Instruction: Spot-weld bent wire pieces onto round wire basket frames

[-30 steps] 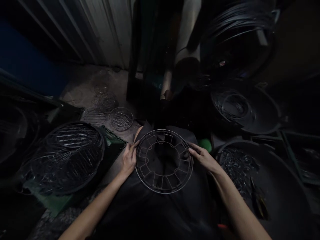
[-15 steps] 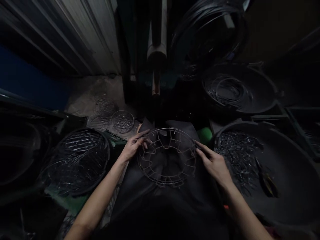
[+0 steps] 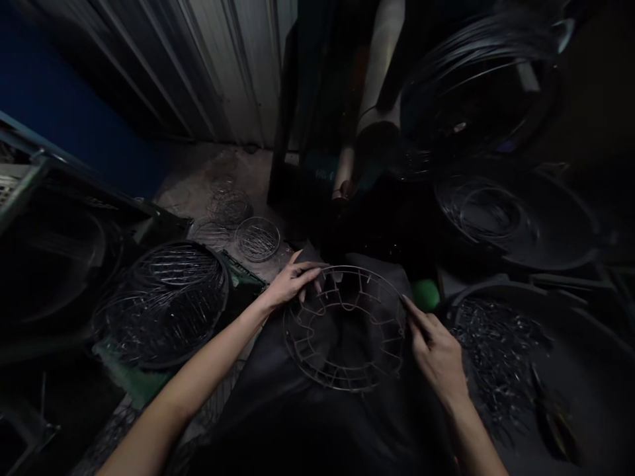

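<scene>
A round wire frame [image 3: 342, 385], made of metal rings joined by short bent wires, is held over dark cloth [image 3: 317, 423] on my lap. My left hand [image 3: 292, 283] pinches its upper left rim, with the thumb and fingers closed on the wire. At the right rim, my right hand [image 3: 436, 354] grips the same frame between thumb and fingers. The frame leans with its far side raised. Low light hides the finer wire joints and some fingertips.
Left, a dark basin [image 3: 173, 357] holds many wire pieces. Right, a wide black pan [image 3: 595, 370] carries small bent wire parts and pliers [image 3: 553, 416]. A coil of wire [image 3: 489, 215] lies in another pan behind it. A machine with a pale cylinder [image 3: 381, 66] stands ahead.
My view has swung left, so the surroundings sit further right and tilted. Both hands still hold the wire frame; the left fingers now lie further along its top left rim.
</scene>
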`<state>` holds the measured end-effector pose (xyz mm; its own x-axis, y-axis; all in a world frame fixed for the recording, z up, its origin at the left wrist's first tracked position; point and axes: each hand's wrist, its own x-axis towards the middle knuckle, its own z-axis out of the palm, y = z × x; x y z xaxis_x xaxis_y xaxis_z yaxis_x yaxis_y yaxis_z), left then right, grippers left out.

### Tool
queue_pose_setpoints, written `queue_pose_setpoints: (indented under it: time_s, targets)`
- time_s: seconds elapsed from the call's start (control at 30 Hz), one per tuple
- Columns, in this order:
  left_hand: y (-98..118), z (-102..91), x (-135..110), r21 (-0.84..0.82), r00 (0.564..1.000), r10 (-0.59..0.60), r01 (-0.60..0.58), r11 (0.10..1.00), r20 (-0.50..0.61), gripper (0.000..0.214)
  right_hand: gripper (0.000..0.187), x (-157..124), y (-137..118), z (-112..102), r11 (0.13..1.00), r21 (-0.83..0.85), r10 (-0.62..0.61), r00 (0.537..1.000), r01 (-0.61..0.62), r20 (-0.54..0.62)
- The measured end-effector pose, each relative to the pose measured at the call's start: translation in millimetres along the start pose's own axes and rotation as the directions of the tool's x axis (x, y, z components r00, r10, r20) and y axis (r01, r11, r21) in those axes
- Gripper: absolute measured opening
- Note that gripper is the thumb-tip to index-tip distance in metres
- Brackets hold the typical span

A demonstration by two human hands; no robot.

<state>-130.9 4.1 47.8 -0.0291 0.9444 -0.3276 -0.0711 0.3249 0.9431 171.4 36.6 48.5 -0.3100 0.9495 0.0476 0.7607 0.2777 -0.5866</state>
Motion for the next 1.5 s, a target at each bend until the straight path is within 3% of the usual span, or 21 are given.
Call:
queue_pose_setpoints:
  time_s: [0.17, 0.27, 0.37, 0.47, 0.57, 0.77, 0.87, 1.0, 1.17, 1.3, 1.5]
  targets:
    - [-4.6, -2.2, 2.5, -0.076, 0.999, -0.027, 0.028, 0.997, 0.021, 0.046, 0.044, -0.9, 2.7, -0.6, 0.998, 0.022, 0.061, 0.992, -0.064, 0.110]
    - [-0.6, -3.6, 5.3, -0.187, 0.984, -0.096, 0.123, 0.975, 0.148, 0.051, 0.045, -1.7, 12.6, 0.0, 0.975, 0.171, 0.113, 0.978, -0.143, 0.174]
    - [3.2, -4.3, 8.6, -0.252, 0.958, -0.157, 0.218, 0.943, 0.241, 0.052, 0.051, -1.3, 23.9, 1.5, 0.891, 0.372, 0.157, 0.946, -0.260, 0.283]
    - [0.3, -2.9, 10.9, -0.268, 0.968, -0.143, 0.196, 0.943, 0.207, 0.054, 0.056, 0.0, 30.9, 5.6, 0.765, 0.497, 0.229, 0.894, -0.410, 0.386]
    - [-8.7, 0.1, 12.2, -0.226, 0.978, -0.140, 0.173, 0.959, 0.155, 0.053, 0.059, 1.1, 31.7, 12.6, 0.691, 0.548, 0.284, 0.874, -0.471, 0.394]
    - [-14.6, 2.8, 14.6, -0.239, 0.989, -0.145, 0.144, 0.960, 0.014, 0.045, 0.052, -0.5, 26.7, 19.6, 0.709, 0.575, 0.300, 0.913, -0.408, 0.277]
    - [-1.8, 3.5, 12.7, -0.310, 0.992, -0.123, 0.125, 0.942, 0.028, 0.039, 0.048, -4.5, 20.6, 9.1, 0.727, 0.570, 0.302, 0.924, -0.383, 0.236]
    - [14.9, 12.5, 5.8, -0.406, 0.992, -0.121, 0.124, 0.906, 0.034, 0.034, 0.043, -6.1, 9.2, -24.0, 0.719, 0.583, 0.289, 0.925, -0.379, 0.245]
    - [3.2, 35.8, -3.4, -0.494, 0.980, -0.179, 0.199, 0.846, 0.089, 0.032, 0.047, -16.6, 8.3, -63.8, 0.721, 0.556, 0.282, 0.908, -0.414, 0.310]
    - [-17.4, 52.3, -6.2, -0.484, 0.973, -0.207, 0.230, 0.844, 0.102, 0.040, 0.046, -40.0, 23.5, -62.7, 0.613, 0.566, 0.328, 0.829, -0.551, 0.452]
    - [-31.4, 61.6, -13.8, -0.423, 0.981, -0.185, 0.193, 0.885, 0.061, 0.036, 0.045, -72.0, 38.9, -34.4, 0.365, 0.687, 0.468, 0.762, -0.628, 0.448]
